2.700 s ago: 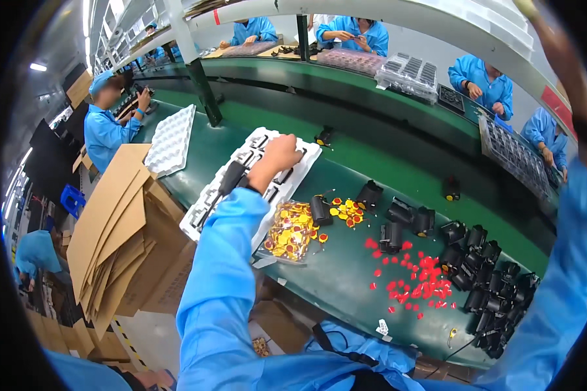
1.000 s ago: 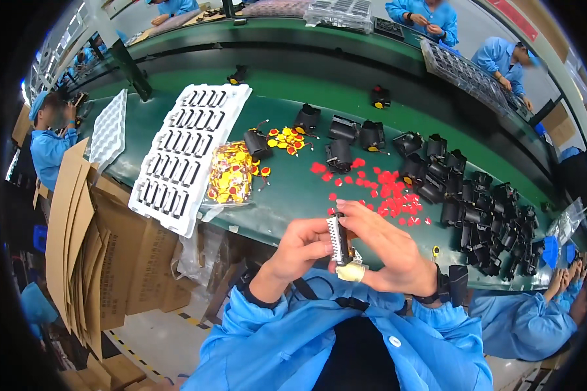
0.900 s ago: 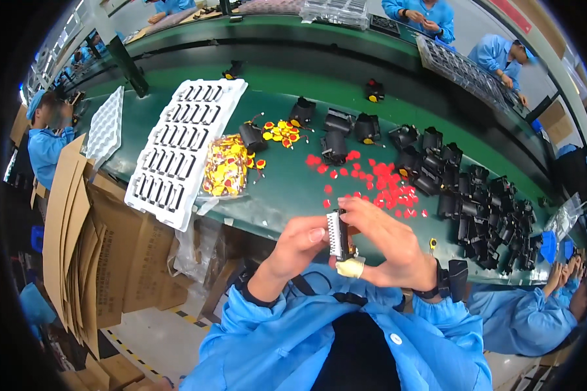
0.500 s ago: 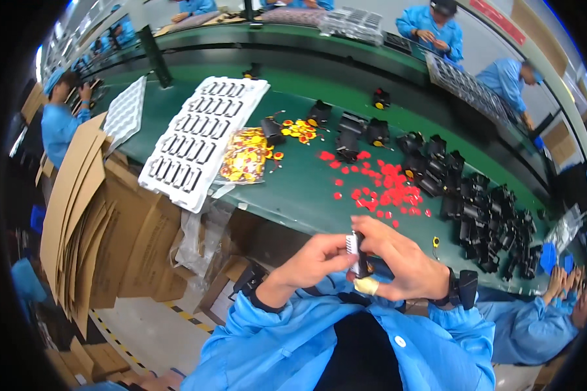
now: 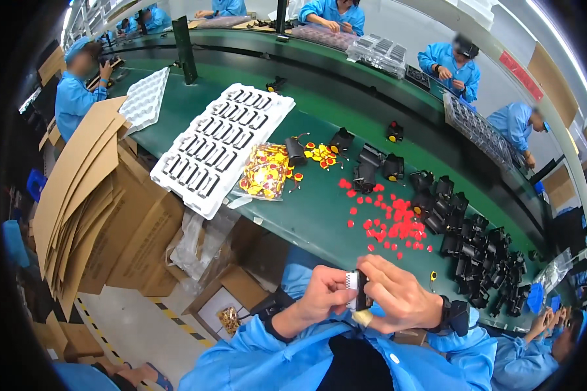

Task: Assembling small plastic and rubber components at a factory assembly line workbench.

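Note:
My left hand (image 5: 322, 294) and my right hand (image 5: 403, 296) together grip a small black plastic part (image 5: 362, 297) in front of my chest, off the table's near edge. A white ridged strip shows along its left side, by my left fingertips. My right fingers wrap over its far end and right side, hiding much of it. A pale yellow cover (image 5: 362, 317) sits on a right fingertip under the part. On the green table beyond lie scattered red discs (image 5: 398, 221), and a yellow round piece with a wire (image 5: 433, 279) is nearest my right hand.
Black plastic housings (image 5: 476, 257) pile up on the right. A white tray (image 5: 176, 176) of black parts lies left, beside a bag of yellow-and-red pieces (image 5: 265, 171). Cardboard sheets (image 5: 78, 195) stand at the left, and an open box (image 5: 209, 287) below. Co-workers (image 5: 451, 62) sit around.
The whole view has shifted, so the table appears farther right and my hands sit lower in the picture. Both hands still hold the black part; the open box shows more fully.

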Action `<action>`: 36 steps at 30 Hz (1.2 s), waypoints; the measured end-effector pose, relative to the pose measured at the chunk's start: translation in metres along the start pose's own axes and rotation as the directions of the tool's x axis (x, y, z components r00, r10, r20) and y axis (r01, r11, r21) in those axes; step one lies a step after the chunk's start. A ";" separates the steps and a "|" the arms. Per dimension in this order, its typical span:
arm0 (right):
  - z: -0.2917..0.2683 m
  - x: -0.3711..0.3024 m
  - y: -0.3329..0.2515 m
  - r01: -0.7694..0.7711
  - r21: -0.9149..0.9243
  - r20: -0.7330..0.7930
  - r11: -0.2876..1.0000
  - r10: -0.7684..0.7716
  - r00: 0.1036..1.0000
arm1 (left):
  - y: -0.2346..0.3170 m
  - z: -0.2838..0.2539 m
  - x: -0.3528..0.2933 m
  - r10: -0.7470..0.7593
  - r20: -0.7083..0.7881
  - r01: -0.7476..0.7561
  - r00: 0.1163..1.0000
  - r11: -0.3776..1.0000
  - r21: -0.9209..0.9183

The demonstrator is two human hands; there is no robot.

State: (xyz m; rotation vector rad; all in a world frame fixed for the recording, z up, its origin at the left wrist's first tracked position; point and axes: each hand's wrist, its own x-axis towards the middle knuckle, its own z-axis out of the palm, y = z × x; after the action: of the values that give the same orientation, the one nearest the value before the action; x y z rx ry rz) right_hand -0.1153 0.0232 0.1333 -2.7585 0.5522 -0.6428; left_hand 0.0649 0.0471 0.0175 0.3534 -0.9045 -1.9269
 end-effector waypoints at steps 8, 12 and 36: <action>-0.028 -0.005 0.060 -0.290 -0.004 0.009 0.957 0.290 0.957 | 0.062 -0.037 0.048 0.127 -0.093 -0.021 0.988 0.692 0.722; -0.083 0.049 0.108 -0.535 0.325 0.091 0.780 0.537 0.839 | 0.042 -0.080 0.110 0.393 0.048 -0.105 0.918 0.123 0.987; 0.129 0.536 0.531 -0.282 0.055 0.233 0.958 0.262 0.936 | 0.036 -0.117 0.125 0.006 0.100 -0.099 0.995 0.202 0.974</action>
State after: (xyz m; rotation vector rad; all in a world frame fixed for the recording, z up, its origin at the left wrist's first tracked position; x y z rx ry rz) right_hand 0.2289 -0.6551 0.0470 -2.5596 0.8122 -0.2801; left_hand 0.0912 -0.1214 -0.0222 0.9827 -2.1498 -0.9772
